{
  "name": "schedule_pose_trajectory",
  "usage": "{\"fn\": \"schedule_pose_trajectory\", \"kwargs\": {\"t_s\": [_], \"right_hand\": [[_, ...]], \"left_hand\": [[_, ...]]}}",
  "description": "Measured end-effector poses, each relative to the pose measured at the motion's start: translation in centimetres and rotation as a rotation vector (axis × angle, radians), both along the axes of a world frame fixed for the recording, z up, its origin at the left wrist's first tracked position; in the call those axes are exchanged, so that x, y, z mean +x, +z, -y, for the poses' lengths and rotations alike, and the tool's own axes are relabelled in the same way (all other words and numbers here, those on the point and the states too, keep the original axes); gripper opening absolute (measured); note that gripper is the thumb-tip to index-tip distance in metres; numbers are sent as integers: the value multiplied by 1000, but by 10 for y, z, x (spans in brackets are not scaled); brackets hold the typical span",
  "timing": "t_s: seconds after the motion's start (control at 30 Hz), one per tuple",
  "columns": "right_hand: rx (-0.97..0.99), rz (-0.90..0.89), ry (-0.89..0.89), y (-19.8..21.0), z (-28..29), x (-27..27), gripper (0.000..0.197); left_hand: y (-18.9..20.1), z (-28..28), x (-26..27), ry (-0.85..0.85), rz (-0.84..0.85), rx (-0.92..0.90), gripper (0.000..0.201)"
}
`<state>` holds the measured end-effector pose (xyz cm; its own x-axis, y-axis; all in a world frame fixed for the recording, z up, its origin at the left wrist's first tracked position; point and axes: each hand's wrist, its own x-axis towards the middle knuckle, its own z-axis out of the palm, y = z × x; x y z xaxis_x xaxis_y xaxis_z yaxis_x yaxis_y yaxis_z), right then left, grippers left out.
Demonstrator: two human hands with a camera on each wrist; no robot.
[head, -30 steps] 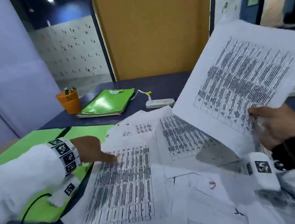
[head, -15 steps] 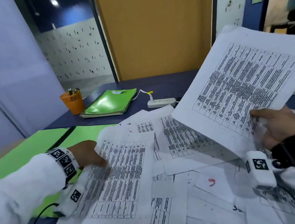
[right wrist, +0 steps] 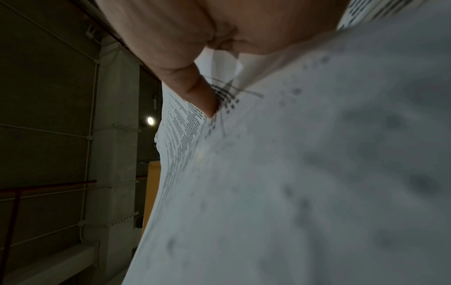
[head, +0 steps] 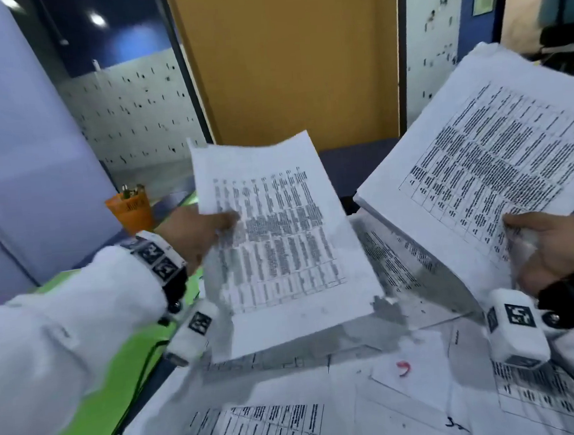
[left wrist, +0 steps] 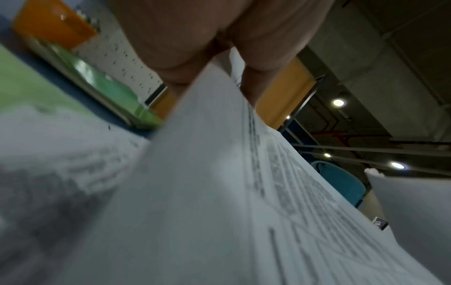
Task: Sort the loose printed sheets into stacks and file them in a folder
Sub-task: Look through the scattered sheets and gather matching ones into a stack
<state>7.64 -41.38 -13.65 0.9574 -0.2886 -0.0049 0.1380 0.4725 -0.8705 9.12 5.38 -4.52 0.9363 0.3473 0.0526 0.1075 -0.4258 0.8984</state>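
Observation:
My left hand (head: 207, 230) pinches a printed sheet (head: 281, 245) by its left edge and holds it raised above the desk; the left wrist view shows thumb and fingers (left wrist: 185, 57) closed on that sheet (left wrist: 219, 192). My right hand (head: 549, 248) grips a small stack of printed sheets (head: 487, 160) by the lower corner, tilted up at the right; the right wrist view shows the thumb (right wrist: 195, 84) pressed on the stack (right wrist: 292, 173). More loose printed sheets (head: 294, 416) lie spread over the desk below. An open green folder (head: 97, 397) lies at the left under my left arm.
An orange pen cup (head: 130, 209) stands at the back left of the dark blue desk (head: 353, 167). A closed green folder (left wrist: 105, 83) lies beyond it in the left wrist view. A yellow partition (head: 287, 59) rises behind the desk.
My left hand took hold of a sheet from the pile and lifted it up off the desk toward the middle. My right hand has kept its stack raised.

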Motion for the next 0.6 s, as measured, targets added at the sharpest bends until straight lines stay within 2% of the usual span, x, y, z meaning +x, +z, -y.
{"fn": "schedule_pose_trajectory", "kwargs": {"t_s": [0.03,0.1,0.17,0.2,0.27,0.3,0.37,0.43,0.53,0.6], "right_hand": [[-1,-3,-1,-1,2,2,30],[-23,-14,6,-2,2,2,58],[-36,-17,9,-4,0,3,82],[-46,-12,11,-3,0,3,80],[-47,9,8,-2,-2,2,49],[-26,21,-17,-3,-3,3,31],[-23,-3,-41,-6,-3,6,17],[-48,-32,-62,-5,-4,4,17],[-17,-93,-118,-3,-3,3,50],[14,-82,-130,-2,-3,1,53]], "left_hand": [[-11,18,0,-35,-63,5,80],[-37,50,13,-56,-97,57,61],[-54,72,24,-67,-142,236,43],[-62,81,29,-94,-184,318,43],[-72,96,35,-112,-294,444,35],[-74,101,34,-111,-325,502,37],[-71,110,33,-134,-401,589,47],[-73,111,35,-163,-427,593,45],[-76,115,40,-202,-475,656,42],[-77,119,43,-227,-498,708,39]]}}
